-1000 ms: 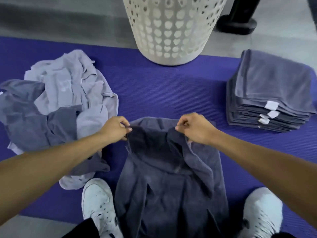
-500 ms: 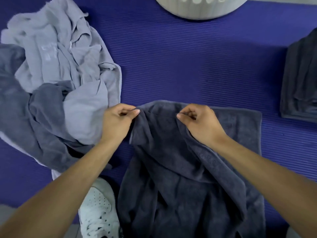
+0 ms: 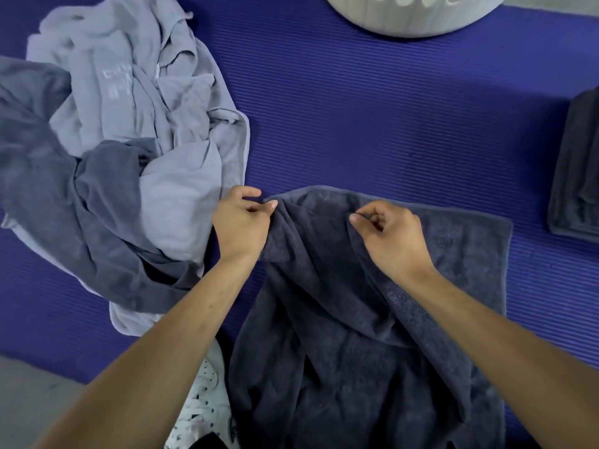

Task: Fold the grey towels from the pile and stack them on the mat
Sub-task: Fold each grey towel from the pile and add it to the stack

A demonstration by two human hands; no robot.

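A dark grey towel [image 3: 340, 319] lies rumpled on the blue mat [image 3: 389, 124] in front of me, its far right part flat. My left hand [image 3: 241, 225] pinches its upper edge at the left. My right hand [image 3: 389, 238] pinches the same edge a little to the right. A loose pile of light and dark grey towels [image 3: 113, 140] sprawls at the left. At the right edge a stack of folded dark towels [image 3: 577, 176] is partly cut off.
The base of a white perforated laundry basket [image 3: 415, 14] stands at the top. A white shoe [image 3: 207, 403] shows at the bottom beside the towel. Grey floor [image 3: 32, 384] borders the mat at the lower left.
My view has tilted down and closer. Both hands have kept their pinch on the towel's edge and carried it farther onto the mat, so more of the towel lies flat at the right.
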